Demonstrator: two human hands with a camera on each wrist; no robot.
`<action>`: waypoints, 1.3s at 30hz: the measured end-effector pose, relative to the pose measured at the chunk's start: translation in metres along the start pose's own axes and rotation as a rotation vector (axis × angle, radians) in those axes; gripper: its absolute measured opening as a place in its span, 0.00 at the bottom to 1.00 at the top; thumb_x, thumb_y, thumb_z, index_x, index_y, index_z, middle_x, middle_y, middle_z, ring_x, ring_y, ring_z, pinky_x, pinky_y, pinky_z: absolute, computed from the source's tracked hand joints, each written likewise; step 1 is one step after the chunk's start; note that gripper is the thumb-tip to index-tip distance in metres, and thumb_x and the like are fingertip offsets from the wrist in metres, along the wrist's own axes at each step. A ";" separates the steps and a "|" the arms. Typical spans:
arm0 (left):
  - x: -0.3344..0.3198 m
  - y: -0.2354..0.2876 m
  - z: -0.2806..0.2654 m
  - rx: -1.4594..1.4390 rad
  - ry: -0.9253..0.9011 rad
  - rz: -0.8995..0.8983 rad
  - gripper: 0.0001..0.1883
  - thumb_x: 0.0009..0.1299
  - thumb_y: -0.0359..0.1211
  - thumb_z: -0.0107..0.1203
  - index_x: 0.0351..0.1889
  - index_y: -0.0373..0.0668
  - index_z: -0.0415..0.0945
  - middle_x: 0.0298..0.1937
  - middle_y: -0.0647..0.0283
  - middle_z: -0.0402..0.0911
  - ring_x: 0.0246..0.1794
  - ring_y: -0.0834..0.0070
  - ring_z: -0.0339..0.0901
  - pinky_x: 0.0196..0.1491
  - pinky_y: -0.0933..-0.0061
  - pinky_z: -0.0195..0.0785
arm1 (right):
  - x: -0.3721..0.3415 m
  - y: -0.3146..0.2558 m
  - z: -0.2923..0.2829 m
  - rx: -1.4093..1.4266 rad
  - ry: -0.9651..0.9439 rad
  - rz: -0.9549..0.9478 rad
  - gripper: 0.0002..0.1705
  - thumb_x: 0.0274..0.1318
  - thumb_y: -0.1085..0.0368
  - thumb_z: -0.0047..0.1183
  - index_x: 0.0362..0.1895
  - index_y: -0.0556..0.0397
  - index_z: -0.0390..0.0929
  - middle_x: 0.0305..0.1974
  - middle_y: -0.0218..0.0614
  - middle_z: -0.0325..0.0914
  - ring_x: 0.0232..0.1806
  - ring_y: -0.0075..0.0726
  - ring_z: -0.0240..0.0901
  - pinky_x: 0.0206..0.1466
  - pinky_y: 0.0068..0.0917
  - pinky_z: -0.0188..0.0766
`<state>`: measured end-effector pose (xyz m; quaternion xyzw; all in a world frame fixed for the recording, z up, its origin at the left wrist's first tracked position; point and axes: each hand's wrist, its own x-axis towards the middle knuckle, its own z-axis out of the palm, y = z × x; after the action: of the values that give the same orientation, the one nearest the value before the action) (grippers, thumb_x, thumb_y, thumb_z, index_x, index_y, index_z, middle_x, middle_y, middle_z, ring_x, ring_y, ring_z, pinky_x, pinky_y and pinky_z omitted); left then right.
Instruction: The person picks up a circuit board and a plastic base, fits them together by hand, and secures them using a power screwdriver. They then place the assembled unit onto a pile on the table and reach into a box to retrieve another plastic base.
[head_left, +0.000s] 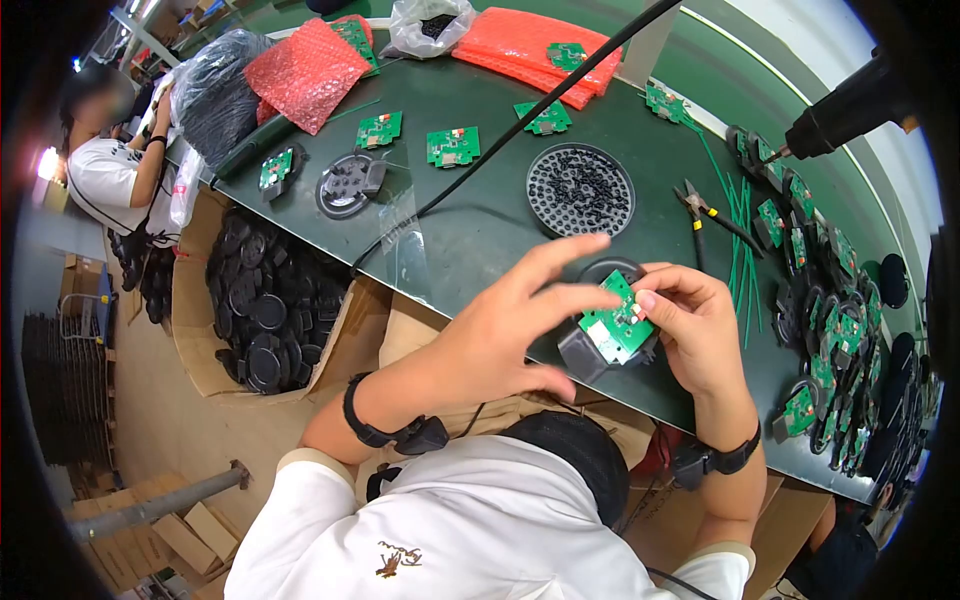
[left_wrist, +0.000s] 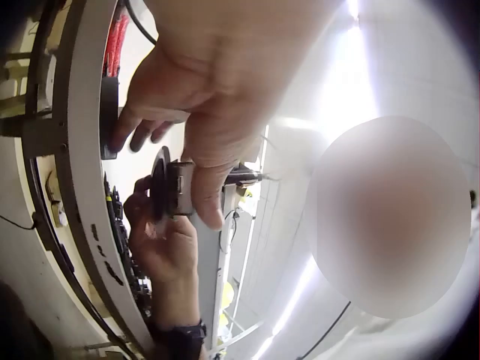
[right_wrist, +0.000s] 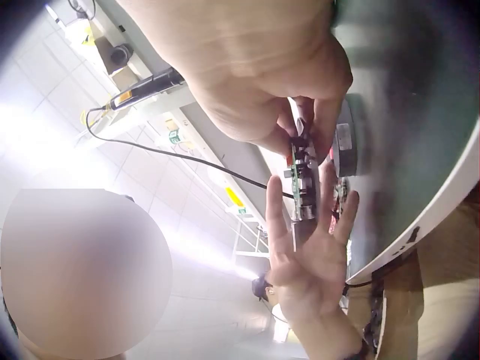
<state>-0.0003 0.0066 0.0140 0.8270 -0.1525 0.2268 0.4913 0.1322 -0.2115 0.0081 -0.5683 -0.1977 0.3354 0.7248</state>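
Circuit board over black housing, by the table's near edge, pinched in right hand; left hand spread wide alongside, contact uncertain. Probably best to steady the housing, press only by the board's edges and spare the components. Embroidered lettering on white shirt, too small to read.

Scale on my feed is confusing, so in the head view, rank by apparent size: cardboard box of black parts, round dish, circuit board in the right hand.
1. Cardboard box
2. Round dish
3. Circuit board in the right hand, partly covered
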 end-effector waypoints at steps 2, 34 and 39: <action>-0.009 -0.014 0.005 0.029 0.036 0.054 0.30 0.59 0.16 0.70 0.61 0.43 0.84 0.63 0.52 0.83 0.60 0.57 0.86 0.62 0.64 0.81 | 0.000 0.005 -0.005 0.051 -0.027 0.127 0.07 0.68 0.73 0.65 0.47 0.64 0.88 0.50 0.40 0.87 0.48 0.26 0.83 0.52 0.24 0.80; -0.013 -0.010 0.028 0.160 0.251 -0.083 0.20 0.59 0.26 0.76 0.51 0.42 0.89 0.42 0.58 0.88 0.38 0.66 0.87 0.39 0.69 0.81 | -0.001 0.008 0.018 -0.751 0.007 -0.618 0.16 0.47 0.79 0.71 0.42 0.56 0.90 0.42 0.41 0.89 0.43 0.42 0.86 0.48 0.32 0.82; -0.015 -0.008 0.029 0.229 0.259 -0.064 0.19 0.60 0.27 0.76 0.51 0.42 0.88 0.42 0.58 0.87 0.37 0.65 0.87 0.37 0.69 0.80 | -0.002 0.007 0.018 -0.743 0.002 -0.617 0.15 0.47 0.79 0.72 0.42 0.56 0.90 0.41 0.41 0.88 0.43 0.40 0.86 0.48 0.32 0.82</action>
<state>-0.0026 -0.0151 -0.0116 0.8459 -0.0346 0.3318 0.4162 0.1166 -0.1997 0.0063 -0.7040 -0.4629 0.0107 0.5385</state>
